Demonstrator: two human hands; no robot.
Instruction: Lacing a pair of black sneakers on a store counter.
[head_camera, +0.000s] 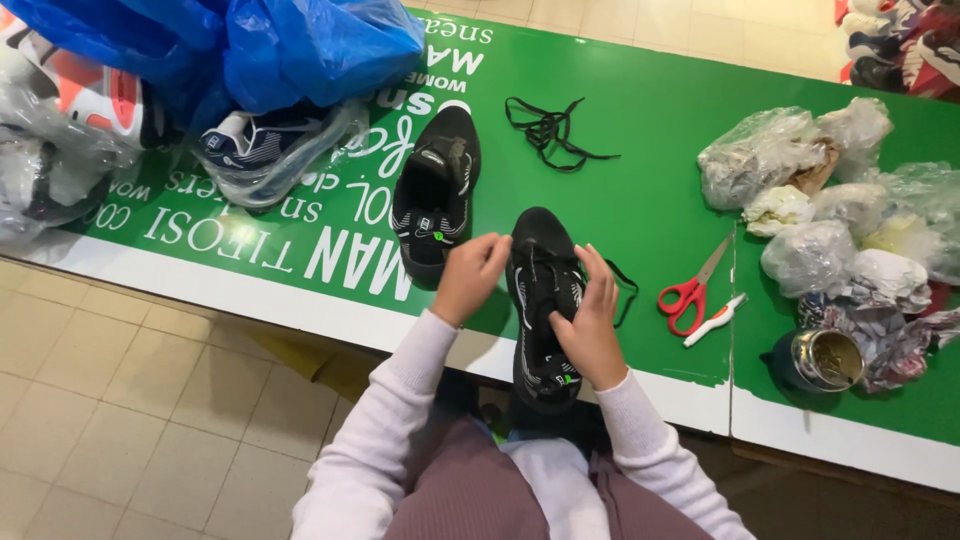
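A black sneaker (545, 300) lies on the green table (640, 190), heel toward me over the near edge. My right hand (592, 320) rests on its right side with fingers at the lacing area, gripping the shoe. My left hand (468, 277) is closed at the shoe's left side, pinching what looks like a black lace. A second black sneaker (435, 190) without laces lies just to the left, beyond my left hand. A loose black lace (550, 130) is bundled farther back.
Red-handled scissors (692, 290) and a white pen-like tool (715, 320) lie to the right. Crumpled plastic and paper wads (830, 210) and an open metal tin (825, 360) fill the right side. Blue plastic bags (250, 50) and bagged sneakers (265, 145) sit at the far left.
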